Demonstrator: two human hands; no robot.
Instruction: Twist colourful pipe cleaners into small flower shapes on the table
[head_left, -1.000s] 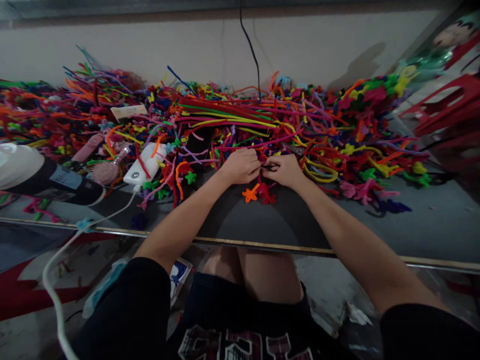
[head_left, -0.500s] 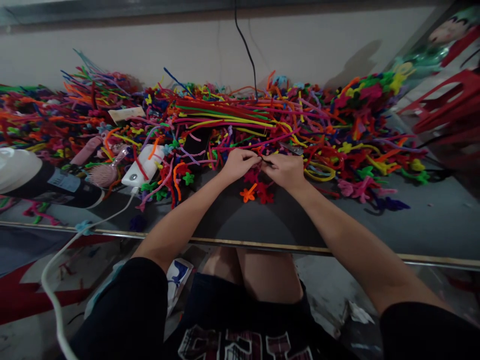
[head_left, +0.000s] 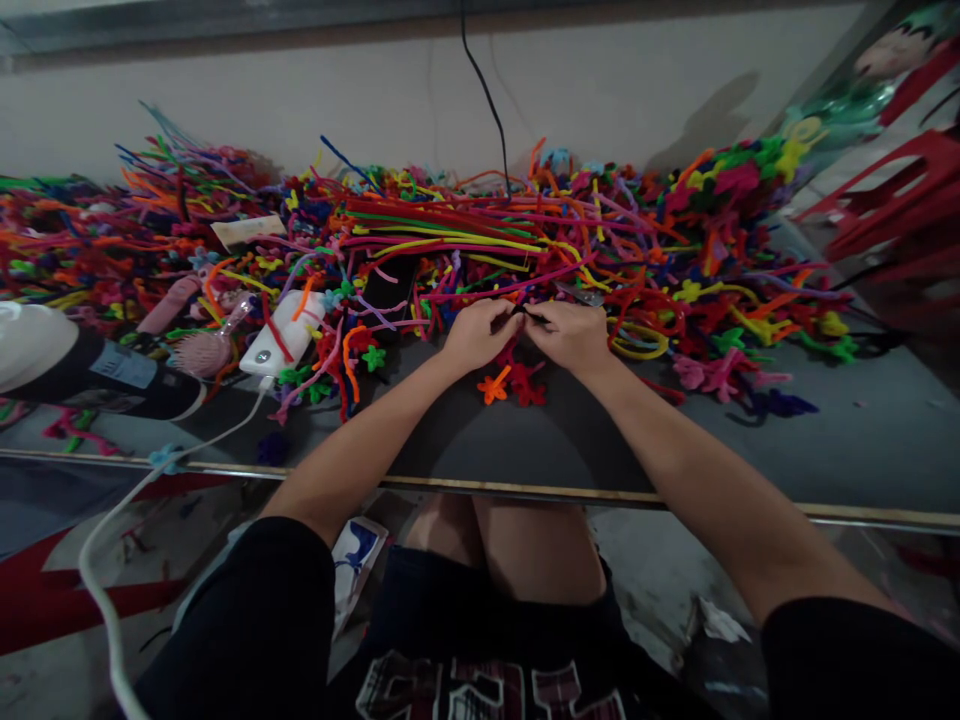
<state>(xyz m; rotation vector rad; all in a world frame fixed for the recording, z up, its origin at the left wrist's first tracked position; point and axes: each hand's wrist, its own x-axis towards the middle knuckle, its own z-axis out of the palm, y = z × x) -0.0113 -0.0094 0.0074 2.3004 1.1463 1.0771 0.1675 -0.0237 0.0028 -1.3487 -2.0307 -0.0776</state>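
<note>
My left hand (head_left: pixel 478 333) and my right hand (head_left: pixel 571 336) meet over the dark table (head_left: pixel 570 450), fingers curled and pinched together on a thin dark pipe cleaner piece (head_left: pixel 529 316) between them. Just below the hands lie an orange pipe-cleaner flower (head_left: pixel 493 386) and red ones (head_left: pixel 529 385). Behind the hands spreads a big heap of coloured pipe cleaners (head_left: pixel 465 235), with long straight ones on top.
A white power bank (head_left: pixel 285 332) with a white cable (head_left: pixel 112 530) lies at the left, beside a pink hairbrush (head_left: pixel 199 350) and a dark bottle with a white cap (head_left: pixel 67 365). A black phone (head_left: pixel 390 285) sits in the heap. Red plastic chairs (head_left: pixel 892 210) stand at the right.
Both hands have shifted slightly up and away, staying pinched together on the small piece. The view drifted a little.
</note>
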